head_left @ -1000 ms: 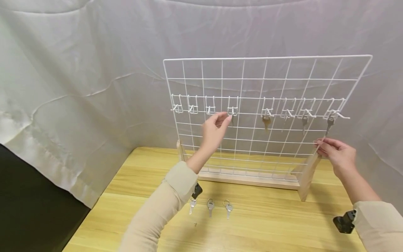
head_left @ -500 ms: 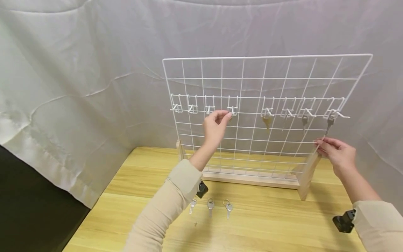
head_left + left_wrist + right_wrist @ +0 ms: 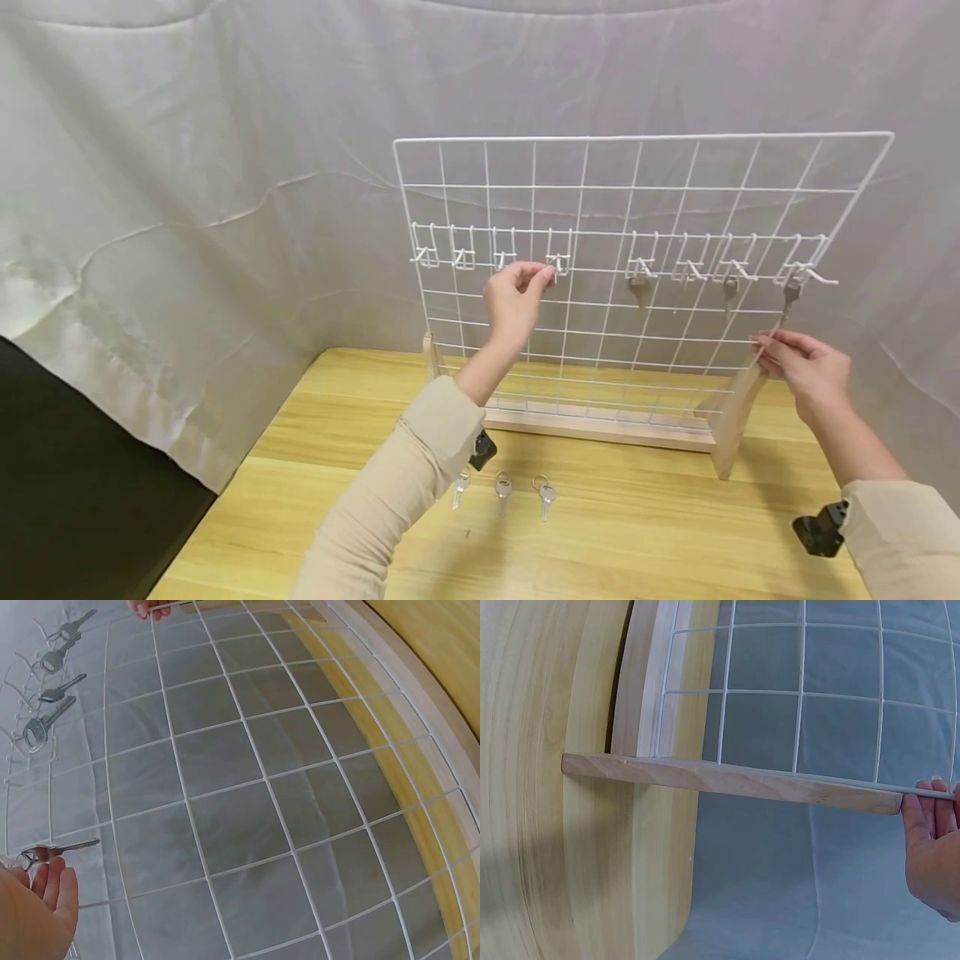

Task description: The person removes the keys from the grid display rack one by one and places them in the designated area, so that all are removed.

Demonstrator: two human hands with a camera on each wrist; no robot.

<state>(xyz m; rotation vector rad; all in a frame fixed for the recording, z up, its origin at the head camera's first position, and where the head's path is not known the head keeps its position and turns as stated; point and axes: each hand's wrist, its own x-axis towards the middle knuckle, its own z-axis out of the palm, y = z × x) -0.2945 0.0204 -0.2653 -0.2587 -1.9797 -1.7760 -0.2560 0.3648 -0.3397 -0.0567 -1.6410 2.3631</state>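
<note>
My left hand (image 3: 513, 302) is up at the fourth hook (image 3: 558, 260) from the left on a white wire grid (image 3: 606, 187). Its thumb and fingers pinch a key (image 3: 69, 847) by the ring end, and the blade points away from the fingertips in the left wrist view. At the grid's right edge, my right hand (image 3: 810, 371) grips the side wire just above the wooden foot (image 3: 742, 782). Several keys hang from the hooks on the right half, among them a brownish key (image 3: 639, 292) and a silver key (image 3: 792, 292). Hooks farther left carry no keys.
On the wooden table (image 3: 630, 517) lie three keys with rings, a left key (image 3: 460, 492), a middle key (image 3: 503, 487) and a right key (image 3: 547, 493). A tiny brownish piece (image 3: 467, 533) lies nearer. A grey curtain (image 3: 300, 100) surrounds the table.
My left forearm has shifted right and slightly up, with the fingertips now closer against the fourth hook. The right hand keeps its grip at the grid's edge.
</note>
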